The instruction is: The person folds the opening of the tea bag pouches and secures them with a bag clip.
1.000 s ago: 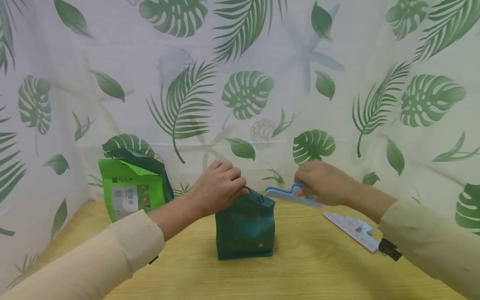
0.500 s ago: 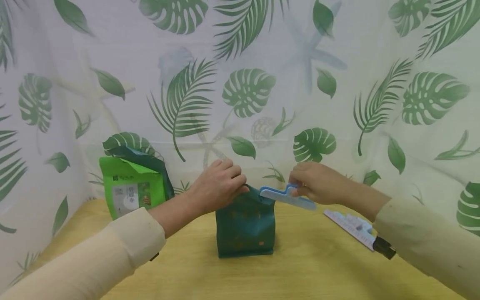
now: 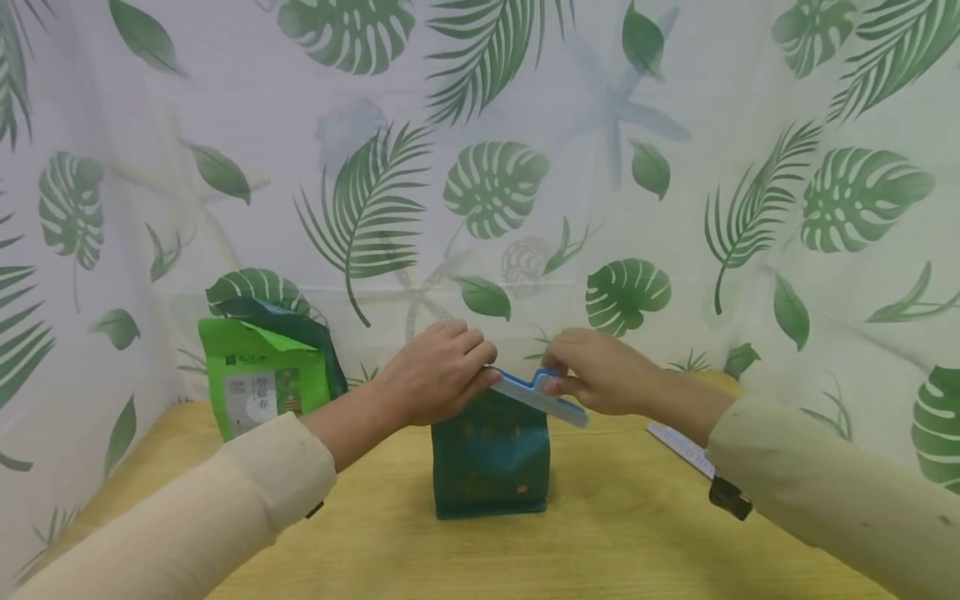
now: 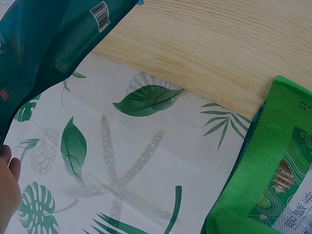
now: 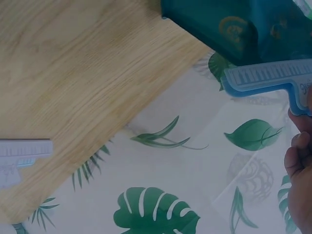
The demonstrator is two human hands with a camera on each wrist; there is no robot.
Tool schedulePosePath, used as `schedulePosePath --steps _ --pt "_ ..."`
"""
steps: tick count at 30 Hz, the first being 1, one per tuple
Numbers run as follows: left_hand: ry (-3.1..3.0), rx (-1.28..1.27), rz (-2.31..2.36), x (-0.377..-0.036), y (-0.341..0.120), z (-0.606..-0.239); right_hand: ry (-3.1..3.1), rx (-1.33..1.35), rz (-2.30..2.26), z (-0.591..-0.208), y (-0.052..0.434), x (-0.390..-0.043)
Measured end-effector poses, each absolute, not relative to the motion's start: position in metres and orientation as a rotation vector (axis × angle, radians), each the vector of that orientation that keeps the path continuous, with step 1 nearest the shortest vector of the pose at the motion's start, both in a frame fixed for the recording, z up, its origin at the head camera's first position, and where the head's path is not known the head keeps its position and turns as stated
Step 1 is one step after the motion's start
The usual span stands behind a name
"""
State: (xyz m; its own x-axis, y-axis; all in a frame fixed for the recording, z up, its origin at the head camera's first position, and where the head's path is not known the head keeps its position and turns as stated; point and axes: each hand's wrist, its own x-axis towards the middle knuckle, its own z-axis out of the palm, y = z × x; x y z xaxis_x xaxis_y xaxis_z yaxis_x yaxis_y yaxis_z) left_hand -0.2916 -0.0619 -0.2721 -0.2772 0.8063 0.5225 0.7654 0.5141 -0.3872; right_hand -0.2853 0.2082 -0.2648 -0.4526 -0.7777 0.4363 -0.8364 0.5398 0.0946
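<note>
A dark teal bag (image 3: 491, 467) stands upright on the table, its top pinched by my left hand (image 3: 438, 375). My right hand (image 3: 607, 371) pinches the handle of a blue sealing clip (image 3: 540, 397). In the head view the clip lies across the bag's top edge, its left end at my left fingertips and its right end jutting past the bag. The right wrist view shows the clip's long ridged bar (image 5: 268, 74) along the bag's edge; whether the bag sits between the bars cannot be told. Only part of my left hand (image 4: 7, 187) appears in the left wrist view.
A bright green pouch (image 3: 262, 367) stands at the left, with a dark teal bag (image 3: 335, 354) behind it. On the wooden table (image 3: 622, 533) at the right lies a pale purple clip (image 3: 678, 446), partly hidden by my right arm. A leaf-patterned cloth (image 3: 495, 100) hangs behind.
My right hand has moved left with the blue clip, from beside the bag to across its top edge. My left hand and the bag have stayed nearly still.
</note>
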Motion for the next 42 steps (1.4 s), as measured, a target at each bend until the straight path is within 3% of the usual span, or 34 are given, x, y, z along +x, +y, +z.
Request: schedulePosePath --steps 13,27,42 --pt "-2.056 -1.335 0.079 -0.291 -0.061 -0.270 -2.426 1.294 0.323 -0.253 0.187 -0.284" --pt "-2.095 -1.269 0.107 -0.288 -0.062 -0.268 -2.593 1.252 0.653 -0.281 0.193 -0.286" --pt "-2.401 -0.941 -0.518 -0.279 -0.089 -0.287 -2.620 1.141 0.635 -0.316 0.209 -0.285"
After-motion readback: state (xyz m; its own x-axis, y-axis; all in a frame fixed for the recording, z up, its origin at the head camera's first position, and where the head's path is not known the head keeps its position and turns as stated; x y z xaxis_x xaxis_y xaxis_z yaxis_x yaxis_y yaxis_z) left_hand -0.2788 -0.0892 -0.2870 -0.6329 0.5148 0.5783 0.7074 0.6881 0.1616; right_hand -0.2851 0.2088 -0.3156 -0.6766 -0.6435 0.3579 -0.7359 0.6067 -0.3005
